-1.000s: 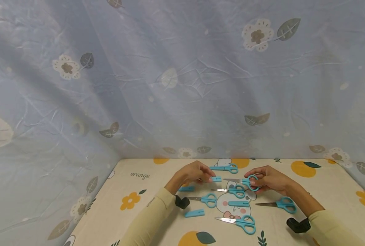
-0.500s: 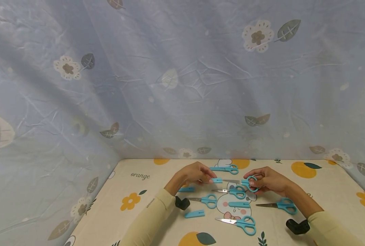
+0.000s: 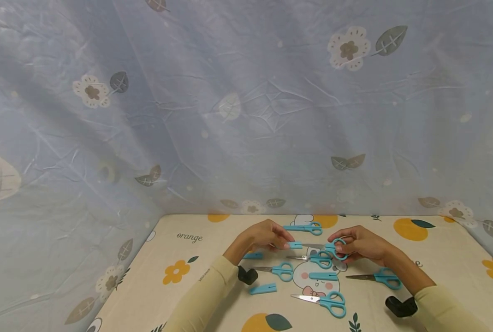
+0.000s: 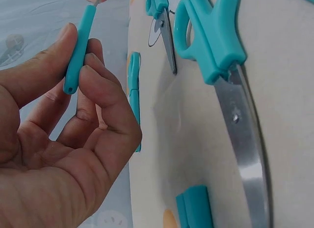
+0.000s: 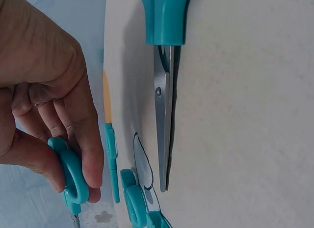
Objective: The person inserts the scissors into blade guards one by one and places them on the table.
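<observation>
Between thumb and fingers, my left hand (image 3: 267,234) pinches a turquoise scissors cap (image 4: 81,49), its slotted end facing right. My right hand (image 3: 364,244) holds a pair of turquoise-handled scissors (image 5: 74,181) by the finger loops, blades closed and pointing left. In the head view the blade tip is right at the cap's mouth, with much of the blade showing. Both hands are raised over the table. Just below them lies another pair of uncapped scissors (image 3: 321,260). The left fingers cover the cap's far end in the head view.
Uncapped scissors (image 3: 283,271), more scissors (image 3: 332,303) and a third pair (image 3: 386,278) lie nearer me. Loose caps include one cap (image 3: 264,288) at left and one cap (image 3: 323,276) mid-table. Capped scissors (image 3: 312,228) lie behind. A curtain (image 3: 246,138) hangs beyond the patterned tablecloth (image 3: 213,295).
The gap between cap and blade tip has disappeared. My left hand has moved slightly right with the cap, bringing it to the blade tip. The things on the table have not moved.
</observation>
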{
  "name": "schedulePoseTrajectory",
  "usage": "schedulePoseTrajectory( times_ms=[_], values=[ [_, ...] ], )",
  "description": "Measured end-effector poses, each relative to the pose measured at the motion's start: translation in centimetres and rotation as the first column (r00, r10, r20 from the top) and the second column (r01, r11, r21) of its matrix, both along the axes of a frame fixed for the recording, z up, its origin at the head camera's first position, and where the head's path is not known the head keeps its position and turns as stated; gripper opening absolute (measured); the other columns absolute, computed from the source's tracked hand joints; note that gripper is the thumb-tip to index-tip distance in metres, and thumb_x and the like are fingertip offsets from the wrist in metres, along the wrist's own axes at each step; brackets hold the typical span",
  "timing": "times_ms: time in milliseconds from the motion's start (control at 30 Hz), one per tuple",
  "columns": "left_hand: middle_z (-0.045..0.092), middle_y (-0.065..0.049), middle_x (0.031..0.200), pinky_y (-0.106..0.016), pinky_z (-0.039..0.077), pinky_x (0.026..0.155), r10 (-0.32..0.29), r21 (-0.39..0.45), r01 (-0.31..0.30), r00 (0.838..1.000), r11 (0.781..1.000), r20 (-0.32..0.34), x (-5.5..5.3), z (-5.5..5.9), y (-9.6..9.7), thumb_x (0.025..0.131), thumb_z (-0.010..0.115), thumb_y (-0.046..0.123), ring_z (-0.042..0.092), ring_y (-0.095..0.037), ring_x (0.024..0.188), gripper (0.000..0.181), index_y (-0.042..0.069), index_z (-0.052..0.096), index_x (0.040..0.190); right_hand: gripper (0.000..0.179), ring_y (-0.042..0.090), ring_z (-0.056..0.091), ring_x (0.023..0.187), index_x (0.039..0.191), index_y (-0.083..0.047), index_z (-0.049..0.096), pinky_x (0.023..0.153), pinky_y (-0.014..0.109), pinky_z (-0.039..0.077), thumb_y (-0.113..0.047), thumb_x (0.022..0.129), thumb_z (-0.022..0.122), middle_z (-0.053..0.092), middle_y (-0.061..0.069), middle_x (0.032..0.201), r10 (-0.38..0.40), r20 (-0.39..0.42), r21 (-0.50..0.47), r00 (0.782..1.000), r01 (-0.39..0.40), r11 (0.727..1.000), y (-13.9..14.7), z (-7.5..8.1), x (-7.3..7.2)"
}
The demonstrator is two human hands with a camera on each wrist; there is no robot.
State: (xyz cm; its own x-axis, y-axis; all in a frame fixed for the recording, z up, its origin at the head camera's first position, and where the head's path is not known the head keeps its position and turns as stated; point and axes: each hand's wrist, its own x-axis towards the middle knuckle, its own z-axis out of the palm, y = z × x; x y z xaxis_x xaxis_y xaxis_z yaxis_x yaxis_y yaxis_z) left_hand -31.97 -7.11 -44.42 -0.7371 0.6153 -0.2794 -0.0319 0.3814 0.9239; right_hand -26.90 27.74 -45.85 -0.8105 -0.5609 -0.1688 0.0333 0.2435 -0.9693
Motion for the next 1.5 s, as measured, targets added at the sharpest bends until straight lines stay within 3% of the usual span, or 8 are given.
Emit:
schedulePoseTrajectory(
  times_ms=[200, 467, 933, 1500],
  values=[
    [0.076, 0.002, 0.092, -0.026, 0.053, 0.066, 0.005, 0.016, -0.006, 1.0, 1.0, 0.02, 0.1, -0.2, 0.3, 0.093, 0.08, 0.001, 0.058, -0.014, 0.074, 0.015, 0.004, 0.083, 0.107, 0.054, 0.017, 0.078, 0.091, 0.145, 0.017, 0.052, 0.076, 0.034, 0.066, -0.014, 0.105, 0.071, 0.078, 0.001, 0.097, 0.004, -0.015, 0.007, 1.0, -0.004, 1.0, -0.2, 0.0, 0.1],
    [0.078, -0.004, 0.097, -0.026, 0.056, 0.068, 0.024, 0.015, -0.025, 0.999, 1.0, 0.028, 0.1, -0.2, 0.6, 0.092, 0.082, 0.002, 0.061, -0.014, 0.076, 0.015, 0.005, 0.084, 0.106, 0.055, 0.018, 0.078, 0.09, 0.143, 0.017, 0.053, 0.076, 0.034, 0.066, -0.014, 0.103, 0.073, 0.079, 0.003, 0.097, -0.02, -0.04, 0.037, 0.999, 0.022, 0.999, -0.5, 0.0, 0.1],
    [0.078, 0.0, 0.093, -0.026, 0.055, 0.066, 0.013, -0.009, -0.013, 1.0, 1.0, -0.004, 0.3, 0.0, 1.1, 0.094, 0.08, 0.002, 0.061, -0.013, 0.075, 0.014, 0.005, 0.084, 0.107, 0.052, 0.019, 0.077, 0.09, 0.144, 0.015, 0.055, 0.076, 0.035, 0.066, -0.014, 0.104, 0.071, 0.078, 0.005, 0.099, -0.036, -0.037, 0.055, 0.999, 0.038, 0.998, -1.0, 0.0, 0.1],
    [0.075, 0.002, 0.087, -0.026, 0.055, 0.066, -0.004, -0.002, 0.004, 1.0, 1.0, 0.025, 0.5, 0.2, 1.8, 0.095, 0.079, 0.0, 0.061, -0.015, 0.074, 0.017, 0.001, 0.082, 0.111, 0.048, 0.019, 0.077, 0.09, 0.143, 0.013, 0.057, 0.078, 0.038, 0.067, -0.013, 0.104, 0.071, 0.079, 0.005, 0.1, -0.022, -0.04, 0.049, 0.999, 0.024, 0.999, -1.6, 0.1, 0.1]
  ],
)
